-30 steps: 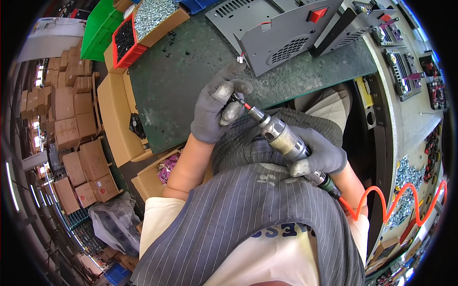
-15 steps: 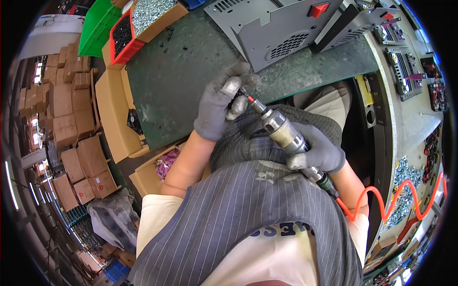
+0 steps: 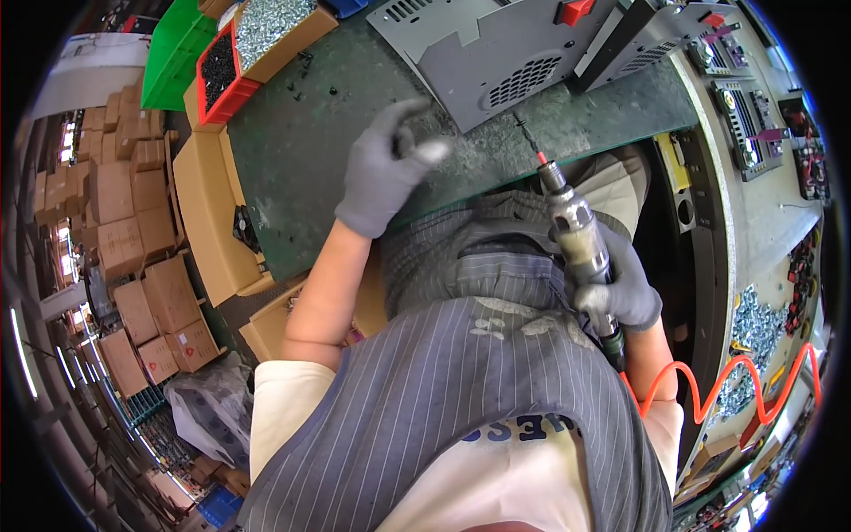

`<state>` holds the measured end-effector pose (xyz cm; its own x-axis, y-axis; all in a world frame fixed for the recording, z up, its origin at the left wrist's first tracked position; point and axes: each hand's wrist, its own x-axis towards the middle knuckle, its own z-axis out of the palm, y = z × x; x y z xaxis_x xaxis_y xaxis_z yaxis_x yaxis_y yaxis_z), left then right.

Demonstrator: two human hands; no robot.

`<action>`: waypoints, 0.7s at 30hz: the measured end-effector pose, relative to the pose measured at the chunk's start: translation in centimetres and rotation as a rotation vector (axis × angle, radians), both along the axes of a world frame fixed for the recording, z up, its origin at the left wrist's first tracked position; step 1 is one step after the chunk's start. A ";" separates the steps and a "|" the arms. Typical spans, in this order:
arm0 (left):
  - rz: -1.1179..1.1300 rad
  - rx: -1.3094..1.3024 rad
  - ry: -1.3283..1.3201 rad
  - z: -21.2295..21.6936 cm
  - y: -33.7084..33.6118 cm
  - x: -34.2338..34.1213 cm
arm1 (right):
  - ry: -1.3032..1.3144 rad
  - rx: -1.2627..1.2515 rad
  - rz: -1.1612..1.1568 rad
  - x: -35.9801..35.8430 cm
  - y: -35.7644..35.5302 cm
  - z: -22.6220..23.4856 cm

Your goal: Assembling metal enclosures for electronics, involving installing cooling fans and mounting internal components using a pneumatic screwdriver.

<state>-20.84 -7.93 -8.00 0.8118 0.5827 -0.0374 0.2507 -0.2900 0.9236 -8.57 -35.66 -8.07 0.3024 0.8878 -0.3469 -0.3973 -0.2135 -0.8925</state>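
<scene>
My right hand [image 3: 620, 288], in a grey glove, grips a metal pneumatic screwdriver [image 3: 574, 232] whose thin bit points up toward the grey metal case [image 3: 496, 49] lying on the green bench mat [image 3: 301, 151]. An orange coiled air hose [image 3: 727, 390] runs from the tool's tail. My left hand [image 3: 383, 173], also in a grey glove, hovers over the mat left of the case with its fingers apart and pinching at something too small to tell.
A red bin of black screws [image 3: 217, 75] and a cardboard box of silver screws [image 3: 279, 22] stand at the mat's far left, beside a green bin [image 3: 173, 58]. Cardboard boxes [image 3: 133, 230] fill the floor on the left. Circuit boards [image 3: 753, 115] lie on the right bench.
My left hand let go of the screwdriver's bit and moved up-left over the mat. My right hand swung the tool upright, its bit now pointing at the grey case.
</scene>
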 end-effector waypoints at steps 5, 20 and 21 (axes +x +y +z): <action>-0.088 0.589 0.124 -1.3 -0.7 3.8 | -0.001 -0.028 -0.025 0.2 0.5 -0.7; -0.331 0.691 0.238 0.3 0.7 4.6 | -0.174 0.023 0.061 0.6 2.4 -2.7; -0.333 0.706 0.216 0.4 0.7 4.6 | -0.195 0.010 0.075 0.6 2.5 -2.7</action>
